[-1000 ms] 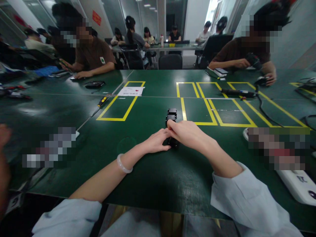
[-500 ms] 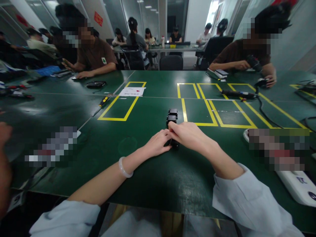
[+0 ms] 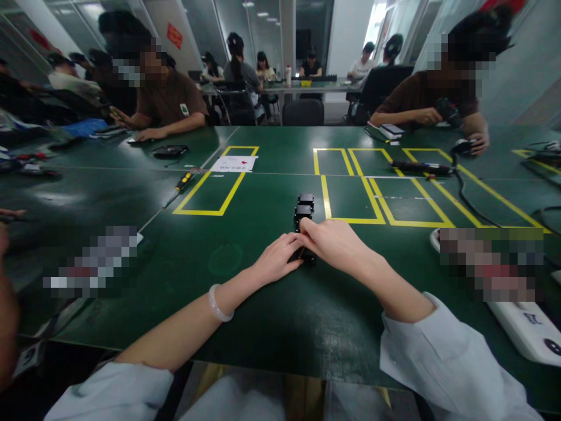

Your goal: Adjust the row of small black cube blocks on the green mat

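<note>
A row of black block-shaped parts [image 3: 304,211] stands on the green table [image 3: 263,316] in front of me. My left hand [image 3: 280,254], a pale bracelet on its wrist, is closed around the near part of the row from the left. Over the middle of the row, my right hand [image 3: 328,240] is bent down with its fingers pinched together, touching the left fingertips. Whatever the right fingers hold is hidden behind them. The far blocks show past my hands, and a bit of the near end shows below the fingers.
Yellow tape outlines [image 3: 355,221] mark the table. A yellow-black screwdriver [image 3: 183,181] and a white paper [image 3: 234,164] lie left of centre. A black tool with a cable [image 3: 421,168] lies right. White casings [image 3: 526,327] flank me. Two people sit opposite; another person's hand shows at left.
Both hands stay on the black blocks in almost the same pose. The view has shifted slightly. At the left edge, the other person's hand has changed position.
</note>
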Action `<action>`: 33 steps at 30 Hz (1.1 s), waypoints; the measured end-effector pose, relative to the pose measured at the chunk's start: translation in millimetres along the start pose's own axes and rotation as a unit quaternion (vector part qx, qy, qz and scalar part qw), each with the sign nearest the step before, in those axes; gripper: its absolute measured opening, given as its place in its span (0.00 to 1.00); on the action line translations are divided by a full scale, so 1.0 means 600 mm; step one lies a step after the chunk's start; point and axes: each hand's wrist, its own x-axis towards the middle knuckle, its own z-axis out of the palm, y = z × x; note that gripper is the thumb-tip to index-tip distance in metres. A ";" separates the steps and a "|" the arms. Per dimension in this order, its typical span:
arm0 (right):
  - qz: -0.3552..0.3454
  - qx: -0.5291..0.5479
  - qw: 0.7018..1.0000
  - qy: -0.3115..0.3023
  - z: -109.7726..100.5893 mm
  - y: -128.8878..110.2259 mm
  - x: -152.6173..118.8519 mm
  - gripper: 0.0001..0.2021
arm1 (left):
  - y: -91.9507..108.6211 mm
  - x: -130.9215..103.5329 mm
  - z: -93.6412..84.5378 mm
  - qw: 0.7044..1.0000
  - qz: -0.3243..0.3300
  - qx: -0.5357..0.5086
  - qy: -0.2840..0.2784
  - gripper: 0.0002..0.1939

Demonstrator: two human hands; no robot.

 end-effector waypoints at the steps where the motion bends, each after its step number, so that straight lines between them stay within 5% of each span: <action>1: 0.000 -0.001 1.000 0.001 0.000 0.000 0.000 0.16 | -0.002 -0.001 -0.001 1.000 0.005 0.005 -0.002 0.18; 33: 0.009 0.057 0.998 -0.010 0.000 -0.008 0.000 0.14 | -0.013 -0.005 -0.009 1.000 0.002 0.022 0.006 0.20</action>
